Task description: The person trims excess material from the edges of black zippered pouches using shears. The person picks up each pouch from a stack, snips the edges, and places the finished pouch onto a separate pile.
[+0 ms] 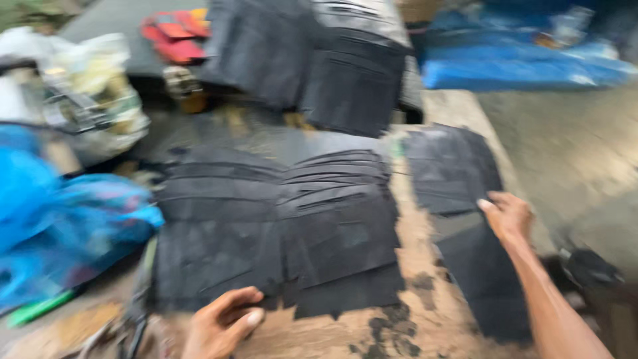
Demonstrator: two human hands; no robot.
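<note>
The picture is motion-blurred. Two overlapping stacks of black flat sheets (279,226) lie fanned out on a worn brown work surface (412,266). My left hand (222,322) rests at the near edge of these stacks, fingers curled and touching the lowest sheet. My right hand (508,214) reaches to a separate pile of black sheets (452,169) on the right, fingertips on its near edge. Another dark sheet (485,279) lies under my right forearm. Whether either hand grips a sheet is unclear.
More black sheets (312,60) are stacked at the back. Blue plastic bags (60,226) sit on the left, a clear bag of items (93,100) behind them, red pieces (176,33) at the back, a blue tarp (518,60) at far right. A green object (36,309) lies near left.
</note>
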